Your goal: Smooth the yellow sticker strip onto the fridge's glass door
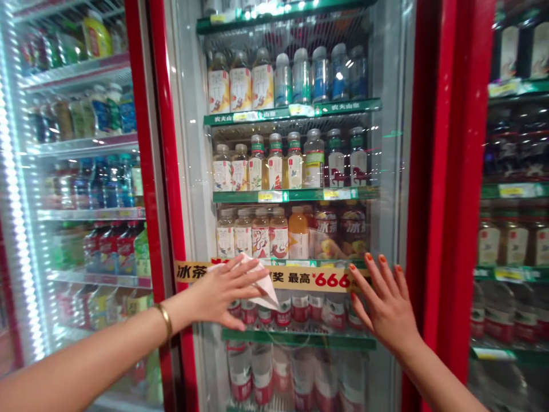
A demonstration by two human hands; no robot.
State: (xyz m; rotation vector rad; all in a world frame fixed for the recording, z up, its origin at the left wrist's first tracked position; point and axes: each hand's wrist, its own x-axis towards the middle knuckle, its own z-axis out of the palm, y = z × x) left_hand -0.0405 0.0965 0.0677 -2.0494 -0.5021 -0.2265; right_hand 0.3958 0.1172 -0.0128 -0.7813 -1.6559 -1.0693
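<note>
A closed glass door [394, 171] of a drinks cooler stands in front of me, with a yellow banner strip [300, 278] across it. My left hand [223, 289], a gold bangle on its wrist, lies over a white cloth or tissue [266, 289] at the banner, its fingers spread and the cloth under them against the glass. To the right, my right hand [386, 303] has its fingers stretched apart at the banner's right end and holds nothing. Behind the glass, shelves carry bottled drinks [281, 163].
Red door frames [458, 171] run up both sides of the door. Another lit cooler with shelves of bottles [107, 183] stands at the left. More bottles [517, 246] show in a cooler at the right.
</note>
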